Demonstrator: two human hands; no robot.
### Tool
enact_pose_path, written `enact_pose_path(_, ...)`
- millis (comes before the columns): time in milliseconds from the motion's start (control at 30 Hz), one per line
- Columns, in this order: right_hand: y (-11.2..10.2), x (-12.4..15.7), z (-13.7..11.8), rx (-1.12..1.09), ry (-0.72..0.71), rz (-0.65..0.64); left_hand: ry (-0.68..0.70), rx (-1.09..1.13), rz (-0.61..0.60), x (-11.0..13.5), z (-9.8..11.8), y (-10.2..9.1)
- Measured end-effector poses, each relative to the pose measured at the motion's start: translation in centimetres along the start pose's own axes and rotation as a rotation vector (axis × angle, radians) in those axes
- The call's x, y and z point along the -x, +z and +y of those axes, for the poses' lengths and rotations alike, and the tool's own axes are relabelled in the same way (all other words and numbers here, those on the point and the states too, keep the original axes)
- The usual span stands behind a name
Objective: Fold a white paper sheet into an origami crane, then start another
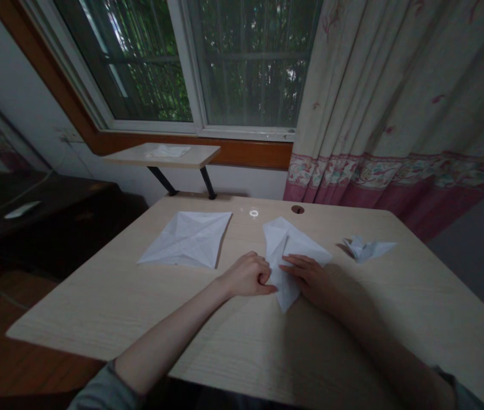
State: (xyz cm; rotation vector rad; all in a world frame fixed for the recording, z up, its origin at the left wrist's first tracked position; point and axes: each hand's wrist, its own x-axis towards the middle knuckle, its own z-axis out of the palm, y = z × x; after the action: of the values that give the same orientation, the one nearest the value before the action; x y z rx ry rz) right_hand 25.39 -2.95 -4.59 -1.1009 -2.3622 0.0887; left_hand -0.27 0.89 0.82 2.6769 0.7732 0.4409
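Note:
A partly folded white sheet of paper [284,242] with creases lies on the table. At its left edge is my left hand [248,275], with the fingers curled in and the thumb stretched along the lower edge; the paper's edge runs into this grip. My right hand [310,279] rests on the paper's right side, fingers stretched out and lying flat on it. A flap stands slightly raised between the two hands. To the right sits a small folded paper figure [368,249] with pointed ends. A creased, opened-out paper sheet [186,240] lies to the left.
The wooden-topped table [233,341] has a raised shelf [126,155] at its back left, bearing another white paper [168,150]. A small white ring [253,213] and a round cable hole [297,209] are near the back edge. A curtain [374,114] hangs behind the right side.

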Motion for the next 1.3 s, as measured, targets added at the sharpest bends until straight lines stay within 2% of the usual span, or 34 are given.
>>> enact_pose_path(267,0.0,0.1,-0.1,0.004,0.011,-0.024,0.073,-0.03,-0.049,0.1,0.5,0.1)
enact_pose_path(467,0.4,0.2,0.3,-0.012,-0.023,0.026,0.106,-0.007,-0.053,0.2,1.1,0.1)
enact_pose_path(767,0.1,0.2,-0.1,-0.001,0.008,0.018,0.145,0.005,-0.062,0.2,1.9,0.5)
enact_pose_path(1300,-0.3,0.0,-0.2,0.017,-0.006,-0.005,0.143,0.013,-0.02,0.1,0.9,0.6)
